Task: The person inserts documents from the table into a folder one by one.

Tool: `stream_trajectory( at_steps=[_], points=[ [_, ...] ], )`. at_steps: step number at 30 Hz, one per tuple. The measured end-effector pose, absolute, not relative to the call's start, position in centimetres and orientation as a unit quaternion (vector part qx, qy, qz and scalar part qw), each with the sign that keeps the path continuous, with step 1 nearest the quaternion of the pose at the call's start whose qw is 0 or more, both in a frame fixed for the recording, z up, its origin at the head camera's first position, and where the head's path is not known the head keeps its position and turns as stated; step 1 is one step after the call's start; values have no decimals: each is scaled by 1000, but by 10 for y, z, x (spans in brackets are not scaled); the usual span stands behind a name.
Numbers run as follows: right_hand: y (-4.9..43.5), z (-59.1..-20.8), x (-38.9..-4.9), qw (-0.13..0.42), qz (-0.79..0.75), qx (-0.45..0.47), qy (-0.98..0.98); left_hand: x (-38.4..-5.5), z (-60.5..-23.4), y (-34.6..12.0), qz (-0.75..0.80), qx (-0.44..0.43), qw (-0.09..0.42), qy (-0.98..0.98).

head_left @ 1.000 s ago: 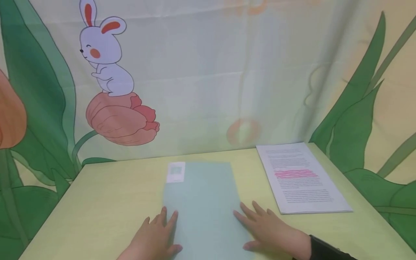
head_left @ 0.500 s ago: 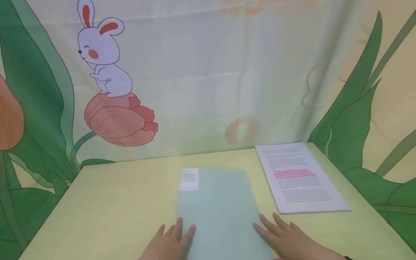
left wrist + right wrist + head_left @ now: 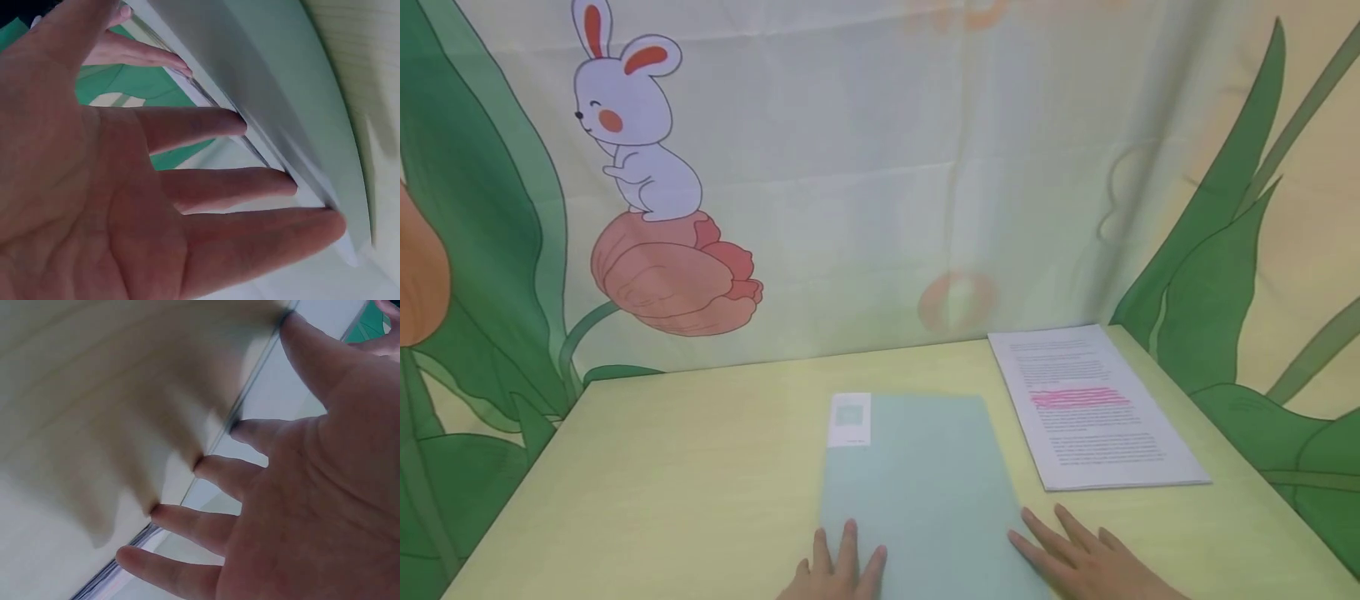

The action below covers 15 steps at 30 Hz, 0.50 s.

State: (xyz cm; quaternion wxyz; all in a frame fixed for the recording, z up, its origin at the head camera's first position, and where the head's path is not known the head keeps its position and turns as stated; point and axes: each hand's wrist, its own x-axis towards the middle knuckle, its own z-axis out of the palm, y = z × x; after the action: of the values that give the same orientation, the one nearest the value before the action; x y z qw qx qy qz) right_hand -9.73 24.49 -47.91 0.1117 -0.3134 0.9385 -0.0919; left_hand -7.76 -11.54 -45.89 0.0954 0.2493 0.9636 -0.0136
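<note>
A pale blue-green folder with a white label at its far left corner lies flat on the table. My left hand is at its near left part, fingers spread and the index fingertip over the cover. In the left wrist view, the fingertips reach the folder's thick edge. On the other side, my right hand touches the right edge with outstretched fingers. The right wrist view has those fingertips lined up along the thin edge. Lower palms are cut off in the head view.
A stack of printed sheets with pink highlighted lines lies at the back right of the pale yellow table. Behind the table hangs a cloth printed with a rabbit, flowers and leaves.
The folder has slid to the right and a little toward me, closer to the paper stack. Both hands have moved right and nearer along with it; the stack has stayed in place.
</note>
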Motion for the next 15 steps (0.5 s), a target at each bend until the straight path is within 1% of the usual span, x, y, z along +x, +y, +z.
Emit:
stream_trajectory(
  at_steps=[2, 5, 8, 12, 14, 15],
  points=[
    [245, -480, -97, 109, -92, -316, 938, -77, -460, -111, -10, 242, 95, 966],
    [247, -478, -98, 103, -81, -319, 939, -75, -461, -109, -18, 251, 79, 965],
    [248, -472, -100, 122, -78, -304, 942, -74, -459, -109, -27, 266, 71, 961],
    [246, -463, -100, 163, -99, -266, 945, -74, -457, -107, -2, 255, 89, 963],
    [243, -460, -99, 163, -111, -254, 947, -72, -459, -104, 8, 243, 82, 967],
    [243, -461, -99, 146, -104, -259, 949, -70, -460, -102, 11, 230, 82, 970]
  ],
)
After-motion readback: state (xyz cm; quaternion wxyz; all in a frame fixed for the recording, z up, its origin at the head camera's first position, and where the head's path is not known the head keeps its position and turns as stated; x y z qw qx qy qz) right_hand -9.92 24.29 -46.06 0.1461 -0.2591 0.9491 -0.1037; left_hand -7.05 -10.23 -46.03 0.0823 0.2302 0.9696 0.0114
